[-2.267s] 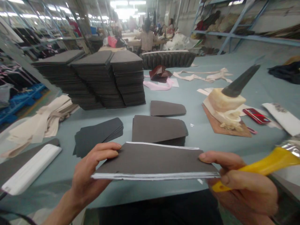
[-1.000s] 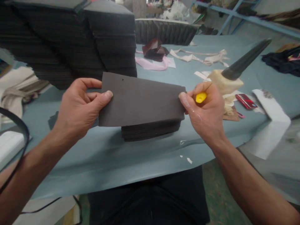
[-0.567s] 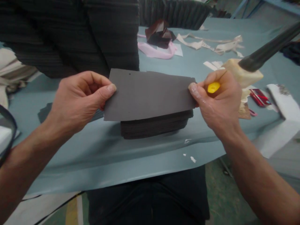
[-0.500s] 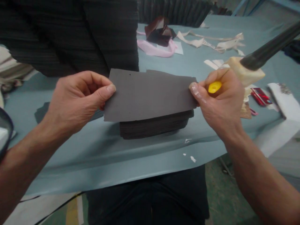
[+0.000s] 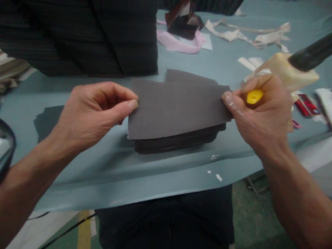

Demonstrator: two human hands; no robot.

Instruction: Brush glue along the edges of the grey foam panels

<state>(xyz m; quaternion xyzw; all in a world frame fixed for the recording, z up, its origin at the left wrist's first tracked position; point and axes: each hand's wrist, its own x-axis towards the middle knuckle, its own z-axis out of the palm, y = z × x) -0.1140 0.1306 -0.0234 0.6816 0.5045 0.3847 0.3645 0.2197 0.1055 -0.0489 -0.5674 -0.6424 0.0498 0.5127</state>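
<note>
The left hand (image 5: pixel 95 114) pinches the left end of a grey panel (image 5: pixel 178 109); the right hand (image 5: pixel 264 114) pinches its right end, also clasping a yellow handle (image 5: pixel 254 97); the panel is over a dark stack (image 5: pixel 178 141) on the bench (image 5: pixel 124 183).

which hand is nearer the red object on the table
Right: the right hand is just left of the red object in the picture; the left hand is farther off, at the grey panel's opposite end.

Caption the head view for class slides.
Left grip and right grip hold a gray panel, the right also holding a yellow handle.
</note>
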